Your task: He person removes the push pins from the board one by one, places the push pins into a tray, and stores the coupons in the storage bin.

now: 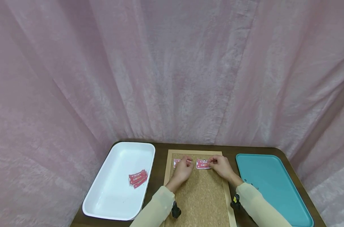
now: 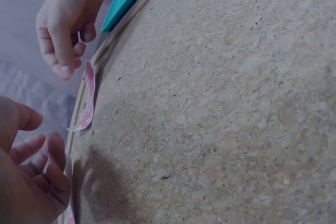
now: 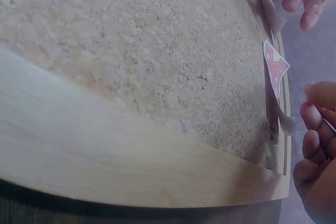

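Two red-and-white paper coupons lie side by side near the top of a cork board. My left hand is over the left coupon and covers much of it. Its fingers are loosely bent, with nothing between them in the left wrist view. My right hand is at the right edge of the other coupon, its thumb and index fingertips close together. A small gap shows between these fingertips and the curled paper in the right wrist view. This coupon bends up off the cork.
To the left, a white tray holds several more red coupons. A teal tray with a few tiny dark items stands on the right. The board has a pale wooden frame. A pink curtain hangs behind the dark table.
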The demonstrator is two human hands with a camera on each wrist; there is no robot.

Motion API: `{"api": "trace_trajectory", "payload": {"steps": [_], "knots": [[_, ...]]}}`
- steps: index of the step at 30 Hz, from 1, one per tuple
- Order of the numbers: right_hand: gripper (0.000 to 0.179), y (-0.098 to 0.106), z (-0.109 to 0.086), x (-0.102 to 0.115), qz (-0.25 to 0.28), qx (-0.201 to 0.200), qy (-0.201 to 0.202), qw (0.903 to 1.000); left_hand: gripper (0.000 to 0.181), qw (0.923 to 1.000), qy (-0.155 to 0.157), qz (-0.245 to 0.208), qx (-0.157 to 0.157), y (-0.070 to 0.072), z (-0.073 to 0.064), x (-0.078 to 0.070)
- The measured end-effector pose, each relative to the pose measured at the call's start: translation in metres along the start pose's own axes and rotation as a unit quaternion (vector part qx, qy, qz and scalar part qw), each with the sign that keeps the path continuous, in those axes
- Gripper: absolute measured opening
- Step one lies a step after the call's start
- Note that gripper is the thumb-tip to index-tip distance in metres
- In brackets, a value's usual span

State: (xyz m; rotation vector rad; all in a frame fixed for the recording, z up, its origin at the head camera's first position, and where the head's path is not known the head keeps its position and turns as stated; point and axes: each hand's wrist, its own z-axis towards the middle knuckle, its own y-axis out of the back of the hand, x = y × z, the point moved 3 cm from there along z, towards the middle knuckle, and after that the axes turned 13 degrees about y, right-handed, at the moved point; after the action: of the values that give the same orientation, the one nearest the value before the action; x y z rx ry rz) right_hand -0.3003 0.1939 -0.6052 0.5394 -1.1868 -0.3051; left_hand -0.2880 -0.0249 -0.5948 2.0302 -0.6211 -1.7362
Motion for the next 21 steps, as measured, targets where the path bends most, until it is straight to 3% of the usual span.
{"api": "trace_trajectory", "payload": {"steps": [21], "knots": [[0.008,-0.009,0.009,-0.005,-0.012,-0.006,0.003,0.9999,0.02,0.9997,0.016,0.002,0.016,-0.012,0.004,0.004]]}}
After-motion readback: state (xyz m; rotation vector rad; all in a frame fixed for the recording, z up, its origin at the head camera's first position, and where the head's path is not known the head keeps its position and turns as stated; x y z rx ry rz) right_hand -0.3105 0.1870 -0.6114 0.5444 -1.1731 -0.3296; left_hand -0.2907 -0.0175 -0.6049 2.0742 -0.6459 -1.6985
